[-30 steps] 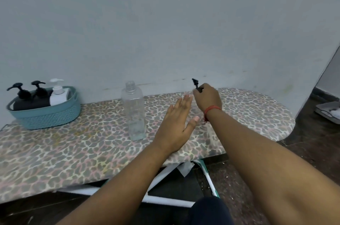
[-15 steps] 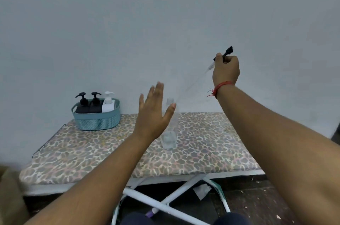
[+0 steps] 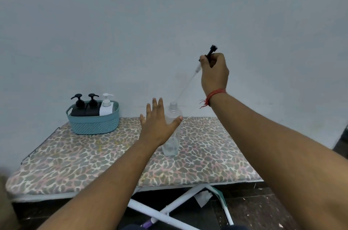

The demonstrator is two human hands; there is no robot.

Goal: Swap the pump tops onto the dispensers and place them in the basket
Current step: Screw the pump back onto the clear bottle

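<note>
Bottle [image 3: 171, 131] stands on leopard-print board [image 3: 75, 158] by wall [image 3: 131, 22].

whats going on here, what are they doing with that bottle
A person is fitting a pump onto a clear bottle that stands on a leopard-print board. The right hand grips a black pump top raised above the bottle, its clear tube slanting down toward the open neck. The left hand is open, just in front of the bottle. A teal basket at the back left holds three dispensers with pumps on.
</note>
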